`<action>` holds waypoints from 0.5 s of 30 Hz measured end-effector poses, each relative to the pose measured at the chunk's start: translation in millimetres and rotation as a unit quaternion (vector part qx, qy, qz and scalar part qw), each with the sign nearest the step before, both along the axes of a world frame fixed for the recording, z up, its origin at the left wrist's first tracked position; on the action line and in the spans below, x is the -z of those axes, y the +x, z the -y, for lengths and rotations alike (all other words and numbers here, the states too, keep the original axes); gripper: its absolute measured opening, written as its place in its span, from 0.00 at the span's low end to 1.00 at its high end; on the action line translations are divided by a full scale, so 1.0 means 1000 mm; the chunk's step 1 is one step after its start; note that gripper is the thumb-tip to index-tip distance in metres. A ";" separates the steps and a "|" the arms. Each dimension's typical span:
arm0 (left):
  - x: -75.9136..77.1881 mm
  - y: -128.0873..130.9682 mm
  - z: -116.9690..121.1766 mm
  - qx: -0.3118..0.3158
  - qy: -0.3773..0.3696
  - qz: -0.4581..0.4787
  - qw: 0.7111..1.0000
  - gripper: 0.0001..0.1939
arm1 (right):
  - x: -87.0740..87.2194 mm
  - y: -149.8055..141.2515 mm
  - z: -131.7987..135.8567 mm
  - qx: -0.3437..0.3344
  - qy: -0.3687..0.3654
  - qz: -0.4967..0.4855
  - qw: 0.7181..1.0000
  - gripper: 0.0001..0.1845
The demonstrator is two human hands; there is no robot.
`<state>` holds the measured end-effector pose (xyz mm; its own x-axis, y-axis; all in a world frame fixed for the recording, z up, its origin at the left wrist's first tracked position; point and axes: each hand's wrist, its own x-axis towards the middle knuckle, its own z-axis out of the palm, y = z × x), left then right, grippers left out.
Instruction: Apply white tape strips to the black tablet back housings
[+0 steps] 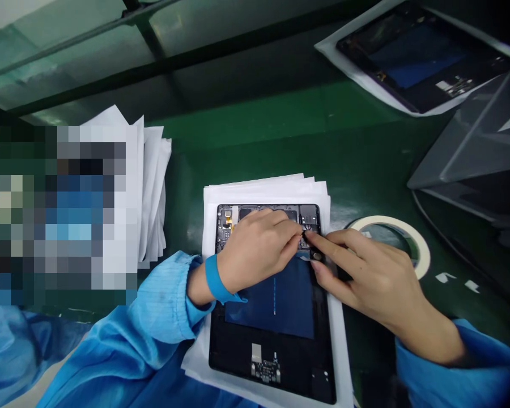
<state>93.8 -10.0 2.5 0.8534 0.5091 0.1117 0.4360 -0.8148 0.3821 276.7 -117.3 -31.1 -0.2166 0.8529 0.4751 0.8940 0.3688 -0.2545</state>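
Note:
An opened tablet [276, 306], black frame with a blue battery panel and small circuit parts, lies on a stack of white sheets [267, 190] on the green bench. My left hand [255, 246] rests on its upper part, fingers pinched together at a small component near the top right corner. My right hand [365, 277] comes in from the right, its index fingertip pressing on the same spot and its thumb on the tablet's edge. What the fingers hold, if anything, is too small to name. A blue wrist strap [216, 279] circles my left wrist.
A roll of pale tape [423, 249] lies just right of the tablet. A pile of white sheets [151, 187] stands at the left beside a blurred area. Another opened tablet [416, 54] sits on white wrap at the far right. A grey slanted fixture [480, 153] stands at the right.

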 end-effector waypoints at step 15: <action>0.007 0.001 0.000 0.005 0.008 0.033 0.999 0.14 | -0.011 -0.001 0.002 0.015 -0.002 0.005 1.000 0.20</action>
<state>94.8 -10.3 -4.3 0.8491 0.4977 0.1767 0.4015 -0.8257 0.3963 276.2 -119.0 -20.6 -0.1955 0.8609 0.4697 0.9070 0.3409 -0.2473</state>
